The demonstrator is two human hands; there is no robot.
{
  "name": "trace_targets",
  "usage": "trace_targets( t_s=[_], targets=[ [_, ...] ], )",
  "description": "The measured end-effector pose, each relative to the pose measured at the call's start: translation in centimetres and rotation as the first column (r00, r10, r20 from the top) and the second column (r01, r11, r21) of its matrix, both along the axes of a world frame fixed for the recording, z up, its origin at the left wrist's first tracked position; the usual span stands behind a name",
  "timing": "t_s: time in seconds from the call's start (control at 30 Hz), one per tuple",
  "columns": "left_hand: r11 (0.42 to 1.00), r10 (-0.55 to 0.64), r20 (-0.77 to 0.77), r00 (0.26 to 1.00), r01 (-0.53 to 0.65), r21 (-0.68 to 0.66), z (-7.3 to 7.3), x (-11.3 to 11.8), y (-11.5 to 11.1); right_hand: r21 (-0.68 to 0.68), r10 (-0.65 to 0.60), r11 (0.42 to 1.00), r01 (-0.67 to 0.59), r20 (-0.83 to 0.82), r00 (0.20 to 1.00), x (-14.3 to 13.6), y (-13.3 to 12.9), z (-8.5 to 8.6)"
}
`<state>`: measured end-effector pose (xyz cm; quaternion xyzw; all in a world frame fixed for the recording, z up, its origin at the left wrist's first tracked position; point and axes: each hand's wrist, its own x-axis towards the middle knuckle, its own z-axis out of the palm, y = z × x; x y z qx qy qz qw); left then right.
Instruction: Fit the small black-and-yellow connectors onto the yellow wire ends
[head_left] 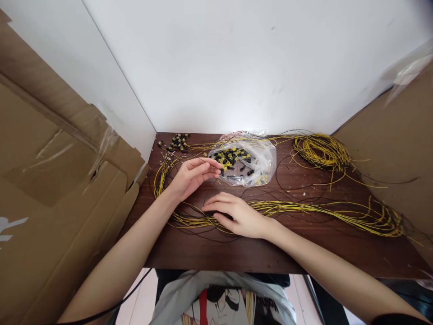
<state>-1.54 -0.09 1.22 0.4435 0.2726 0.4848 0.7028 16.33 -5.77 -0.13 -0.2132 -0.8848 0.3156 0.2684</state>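
Note:
My left hand (196,178) is held over the table with its fingers stretched out towards a clear plastic bag (265,158). Its fingertips reach the bag's left side, close to small black and yellow connectors (230,158). Nothing can be made out in that palm. Lower and to the right, my right hand (238,215) lies over a long bundle of yellow and black wires (287,207). Its fingers curl down with the thumb close to the index finger, and a thin wire runs in at their tips. Part of the bundle is hidden beneath this hand.
A coil of yellow and black wires (321,151) lies at the back right. Loose connectors (179,142) are piled at the back left, near wire ends with small pale tips (167,159). Cardboard (67,189) flanks the brown table (209,259), and a white wall (237,67) stands behind.

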Motion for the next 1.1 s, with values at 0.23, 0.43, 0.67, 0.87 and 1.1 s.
trace_targets(
  t_s=[0.23, 0.43, 0.67, 0.87, 1.1],
  targets=[
    [0.996, -0.074, -0.046, 0.996, 0.077, 0.052, 0.1, 0.1, -0.4, -0.01, -0.019, 1.0, 0.02, 0.058, 0.998, 0.0, -0.2, 0.1],
    [0.935, -0.108, -0.385, 0.917, 0.226, 0.274, 0.8, -0.9, -0.1, -0.137, -0.1, 0.986, 0.093, -0.042, 0.994, 0.1, 0.1, -0.4],
    [0.804, -0.119, -0.648, 0.752, 0.456, 0.381, 1.5, -2.2, 0.5, -0.23, -0.144, 0.967, 0.11, -0.135, 0.98, 0.1, 0.2, -0.5],
    [0.774, -0.089, -0.748, 0.657, 0.518, 0.364, 1.3, -2.5, 0.7, -0.249, -0.142, 0.964, 0.091, -0.192, 0.971, 0.1, 0.3, -0.3],
    [0.796, -0.065, -0.746, 0.663, 0.485, 0.361, 1.3, -2.6, 0.7, -0.217, -0.129, 0.973, 0.083, -0.209, 0.969, 0.3, 0.3, -0.1]
  ],
)
